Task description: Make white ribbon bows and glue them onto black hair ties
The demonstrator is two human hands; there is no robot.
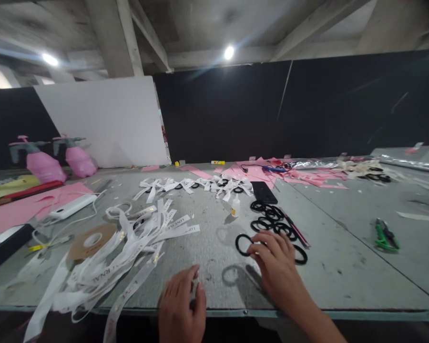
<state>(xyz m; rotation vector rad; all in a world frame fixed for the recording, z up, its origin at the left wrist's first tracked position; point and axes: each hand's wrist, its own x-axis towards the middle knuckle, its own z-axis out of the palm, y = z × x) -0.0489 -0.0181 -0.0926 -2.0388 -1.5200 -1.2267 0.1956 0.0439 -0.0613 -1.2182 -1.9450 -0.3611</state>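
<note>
Left hand (180,301): bare, rounded across the back, with slim fingers and a tapered thumb; visible down to about the wrist, where the lower picture edge cuts it. Right hand (277,264): also bare, slender-fingered, narrowing at the wrist into a smooth-outlined, uncovered forearm (312,314) that runs out of view; nails and finer surface detail too small and soft to read.

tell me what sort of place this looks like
Likely a small handcraft workshop: a broad grey worktable carries tangled white printed fabric ribbon and thin round black rings, one of them held in the right hand, beneath bare grey concrete beams.
</note>
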